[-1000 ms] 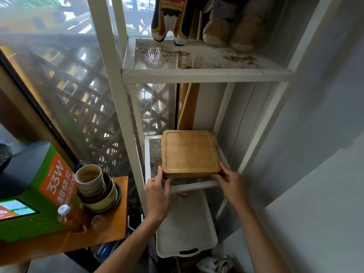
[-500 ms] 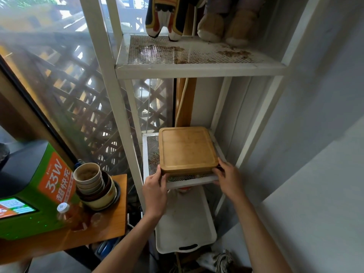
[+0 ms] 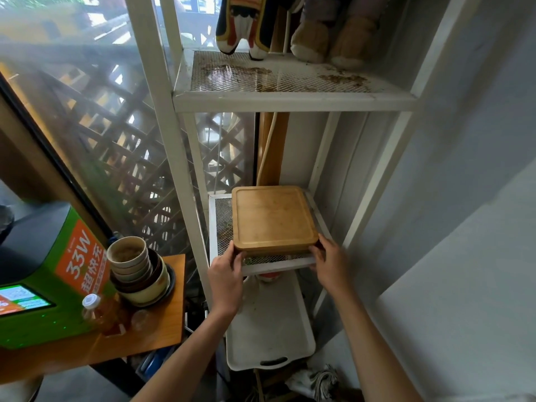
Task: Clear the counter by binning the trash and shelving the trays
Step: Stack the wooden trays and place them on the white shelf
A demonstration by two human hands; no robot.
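A green machine [image 3: 43, 274] with an orange label and a lit screen is seen at the near left on a wooden surface [image 3: 162, 323]. A stack of bowls [image 3: 136, 271] is set just right of it, with a capped bottle [image 3: 97, 311] in front. Plush toys [image 3: 290, 21] are perched far up at the top. A lattice [image 3: 121, 134] is seen through the window behind.

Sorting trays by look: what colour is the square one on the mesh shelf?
Light brown bamboo tray, seen in the head view.
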